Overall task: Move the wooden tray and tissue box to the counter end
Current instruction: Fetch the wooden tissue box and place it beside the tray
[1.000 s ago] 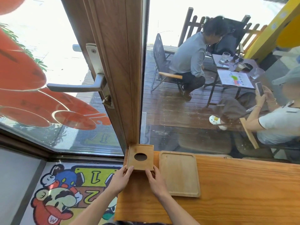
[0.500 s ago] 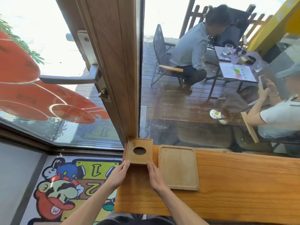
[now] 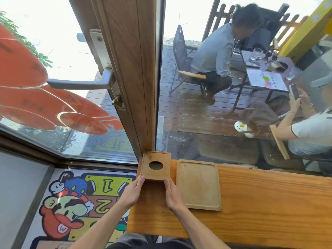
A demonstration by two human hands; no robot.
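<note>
The wooden tissue box (image 3: 156, 165), with a round hole in its lid, stands at the left end of the wooden counter (image 3: 260, 203), tight against the door post. My left hand (image 3: 132, 192) and my right hand (image 3: 173, 194) press their fingertips on its two near corners, one on each side. The shallow wooden tray (image 3: 198, 184) lies flat just right of the box, a narrow gap apart, and nothing touches it.
A wooden door frame (image 3: 133, 78) with a metal handle (image 3: 80, 84) rises behind the box. Glass runs along the counter's far edge, and two people sit at a table outside. Left of the counter the floor drops to a cartoon mat (image 3: 71, 203).
Both hands stay on the near corners of the tissue box. The box and the tray keep their places, and only my view shifts slightly.
</note>
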